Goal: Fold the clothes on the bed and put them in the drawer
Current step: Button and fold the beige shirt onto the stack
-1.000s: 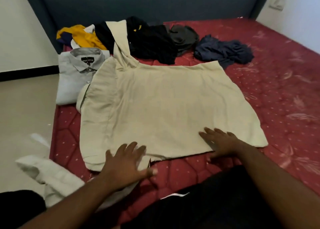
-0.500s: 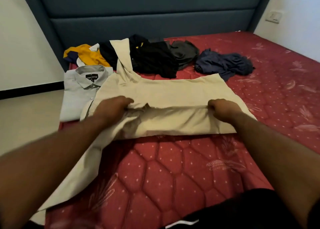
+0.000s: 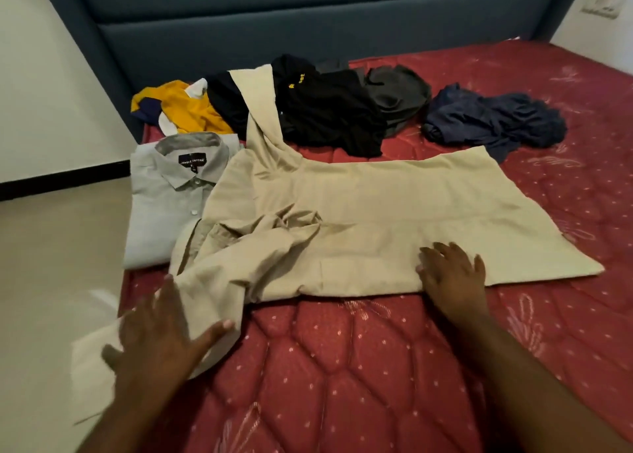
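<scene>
Reaching with both hands spread flat, I find the beige shirt's [image 3: 394,209] loose sleeve [image 3: 191,315] just beyond my left hand [image 3: 157,336], nearer than my right hand [image 3: 452,274].

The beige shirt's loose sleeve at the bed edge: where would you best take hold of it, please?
Probably at the cuff end under the left hand, coming from the person's left. The beige shirt lies flat there, while its sleeve trails free over the mattress edge.

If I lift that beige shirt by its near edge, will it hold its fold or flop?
Probably flop: the beige shirt looks thin, and its sleeve lies bunched and creased near the left hand. It likely weighs little, lying flat under the right hand. The fold may slide open, since nothing pins it.
</scene>
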Motion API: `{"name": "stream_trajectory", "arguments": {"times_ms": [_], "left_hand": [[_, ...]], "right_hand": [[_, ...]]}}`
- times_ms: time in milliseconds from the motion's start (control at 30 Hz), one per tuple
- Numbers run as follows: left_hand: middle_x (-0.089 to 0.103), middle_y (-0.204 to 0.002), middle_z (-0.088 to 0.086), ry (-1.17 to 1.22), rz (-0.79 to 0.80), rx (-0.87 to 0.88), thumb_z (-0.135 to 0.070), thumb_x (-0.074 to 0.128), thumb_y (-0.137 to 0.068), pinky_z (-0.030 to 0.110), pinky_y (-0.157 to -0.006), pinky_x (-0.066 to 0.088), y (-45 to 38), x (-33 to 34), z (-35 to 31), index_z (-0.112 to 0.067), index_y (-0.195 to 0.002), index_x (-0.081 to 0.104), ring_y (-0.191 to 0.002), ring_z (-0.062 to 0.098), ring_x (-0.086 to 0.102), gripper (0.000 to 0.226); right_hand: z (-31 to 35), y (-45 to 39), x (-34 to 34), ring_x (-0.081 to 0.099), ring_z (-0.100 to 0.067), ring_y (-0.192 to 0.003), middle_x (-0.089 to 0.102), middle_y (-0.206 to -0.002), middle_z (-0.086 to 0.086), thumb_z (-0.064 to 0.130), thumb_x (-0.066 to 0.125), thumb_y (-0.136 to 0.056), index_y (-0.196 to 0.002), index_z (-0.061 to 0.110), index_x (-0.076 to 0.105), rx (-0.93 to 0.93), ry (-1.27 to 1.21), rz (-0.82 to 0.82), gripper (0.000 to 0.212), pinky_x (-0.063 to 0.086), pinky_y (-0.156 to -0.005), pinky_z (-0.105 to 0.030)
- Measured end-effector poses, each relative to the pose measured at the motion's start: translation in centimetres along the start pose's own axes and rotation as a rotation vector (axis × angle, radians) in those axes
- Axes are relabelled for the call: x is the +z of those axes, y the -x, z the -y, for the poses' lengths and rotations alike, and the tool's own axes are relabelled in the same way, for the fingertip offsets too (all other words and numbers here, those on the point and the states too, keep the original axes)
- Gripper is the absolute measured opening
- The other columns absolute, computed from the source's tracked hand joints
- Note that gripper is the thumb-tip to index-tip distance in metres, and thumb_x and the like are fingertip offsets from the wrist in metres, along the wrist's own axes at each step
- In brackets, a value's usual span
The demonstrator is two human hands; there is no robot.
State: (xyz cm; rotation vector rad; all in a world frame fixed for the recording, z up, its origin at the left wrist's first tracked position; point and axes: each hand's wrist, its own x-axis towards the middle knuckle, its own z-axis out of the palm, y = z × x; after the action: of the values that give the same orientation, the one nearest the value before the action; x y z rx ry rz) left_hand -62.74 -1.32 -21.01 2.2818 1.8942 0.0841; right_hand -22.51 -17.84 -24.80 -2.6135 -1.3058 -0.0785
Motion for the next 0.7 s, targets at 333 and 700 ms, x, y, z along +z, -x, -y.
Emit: {"name": "stream_trajectory", "arguments": {"times_ms": [333, 700], "left_hand": [[0.060, -0.113, 0.008, 0.086, -0.160, 0.414, -0.023, 0.061, -0.089, 0.041, -0.088, 0.049, -3.0, -11.2, -5.1, -0.024, -0.111, 0.067, -0.108, 0.035, 0.060, 0.023], [0.065, -0.115, 0.005, 0.565, -0.186, 0.494, -0.013, 0.063, -0.084, 0.029, -0.090, 0.044, -8.1, -18.3, -13.2, -0.017, -0.121, 0.062, -0.107, 0.023, 0.060, 0.037]], "right_hand": [[5.4, 5.0, -4.3, 0.056, -0.022, -0.121, 0.063, -0.127, -0.001, 0.050, 0.054, -0.084, -0.112, 0.024, 0.071, -0.171, -0.072, 0.117, 0.041, 0.042, -0.097, -0.039], [11.9, 3.8, -4.3, 0.055, -0.016, -0.110, 0.062, -0.114, 0.001, 0.024, 0.069, -0.087, -0.107, 0.015, 0.070, -0.198, -0.486, 0.107, 0.022, 0.037, -0.092, -0.014]]}}
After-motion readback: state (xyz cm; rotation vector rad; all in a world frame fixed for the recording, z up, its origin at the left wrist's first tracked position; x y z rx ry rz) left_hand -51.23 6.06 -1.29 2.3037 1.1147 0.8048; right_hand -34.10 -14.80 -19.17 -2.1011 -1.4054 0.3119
